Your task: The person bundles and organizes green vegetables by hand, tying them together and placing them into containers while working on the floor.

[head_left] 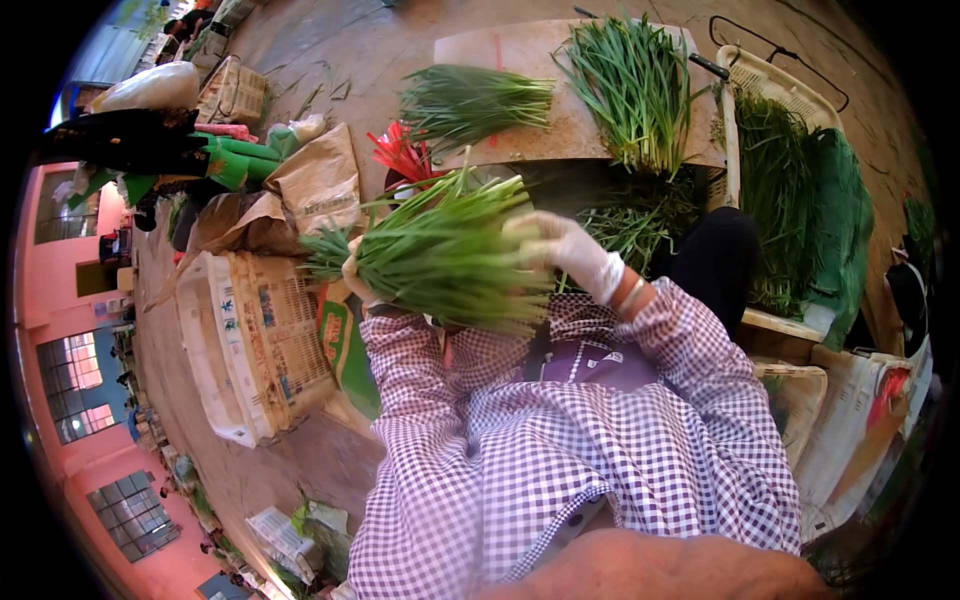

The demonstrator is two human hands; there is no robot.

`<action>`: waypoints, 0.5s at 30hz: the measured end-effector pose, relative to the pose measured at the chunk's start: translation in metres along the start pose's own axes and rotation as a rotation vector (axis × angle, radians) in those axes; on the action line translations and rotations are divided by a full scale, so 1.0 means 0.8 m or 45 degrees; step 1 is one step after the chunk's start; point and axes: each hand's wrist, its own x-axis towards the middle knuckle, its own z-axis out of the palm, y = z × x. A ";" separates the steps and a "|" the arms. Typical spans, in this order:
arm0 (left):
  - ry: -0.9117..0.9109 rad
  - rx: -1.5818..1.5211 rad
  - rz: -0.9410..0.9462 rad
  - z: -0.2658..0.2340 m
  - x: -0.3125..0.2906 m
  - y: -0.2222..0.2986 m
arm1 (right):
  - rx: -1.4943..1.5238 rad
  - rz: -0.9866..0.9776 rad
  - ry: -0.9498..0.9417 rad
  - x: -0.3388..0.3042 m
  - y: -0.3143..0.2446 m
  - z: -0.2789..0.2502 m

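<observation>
In my left hand [354,268], which wears a pale glove and is mostly hidden by leaves, is a thick bunch of garlic chives [445,250]. The bunch lies aslant in front of my chest, and its leaf ends are smeared by motion. Close to its right side is my right hand [565,250], in a white glove; its blurred fingers do not show whether they grip any leaves. Beyond, on a pale board [505,45], lie a smaller chive bunch [478,105] and a larger pile of chives [635,95].
Red ties [402,152] hang at the board's left corner. Loose leaves [640,225] lie beneath the board. A white crate of greens [775,190] stands right, with green cloth [845,230] over its side. Left are stacked plastic crates [250,340] and a brown sack [315,185].
</observation>
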 end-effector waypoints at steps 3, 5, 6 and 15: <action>-0.025 -0.049 -0.026 0.058 -0.021 0.011 | -0.346 -0.039 -0.073 -0.008 0.042 -0.024; -0.050 -0.036 0.022 0.049 -0.032 0.013 | -0.253 0.114 -0.046 -0.006 0.049 -0.038; -0.060 -0.030 0.038 0.045 -0.036 0.012 | -0.202 0.128 -0.080 -0.006 0.047 -0.038; -0.238 -0.156 0.115 0.055 -0.035 -0.001 | -0.462 0.170 -0.018 -0.001 0.041 -0.067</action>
